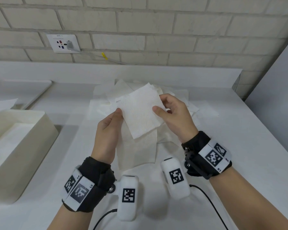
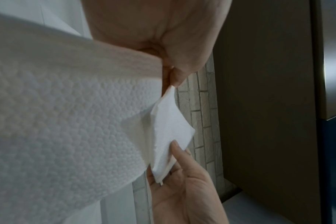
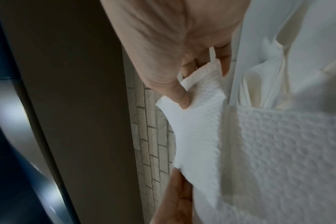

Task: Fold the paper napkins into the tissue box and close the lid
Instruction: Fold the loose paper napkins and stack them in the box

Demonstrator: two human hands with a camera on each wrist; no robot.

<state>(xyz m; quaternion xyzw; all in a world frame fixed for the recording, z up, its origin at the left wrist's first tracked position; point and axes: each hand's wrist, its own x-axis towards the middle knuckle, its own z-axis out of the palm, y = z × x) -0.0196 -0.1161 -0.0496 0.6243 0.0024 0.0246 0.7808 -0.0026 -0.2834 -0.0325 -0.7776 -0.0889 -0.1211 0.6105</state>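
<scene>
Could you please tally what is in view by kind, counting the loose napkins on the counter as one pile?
Hands: 2, left and right, both pinching the held napkin
Held napkin: 1
Napkin pile: 1
Tissue box: 1
Lid: 1
Wall socket: 1
Total: 7

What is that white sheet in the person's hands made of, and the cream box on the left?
The napkin, pinched by the left hand and the right hand, looks like soft embossed paper: a dimpled pattern covers it and it bends limply. The tissue box seems to be matte cream plastic, judging by its smooth rounded corners, though coated ceramic or resin cannot be ruled out.
</scene>
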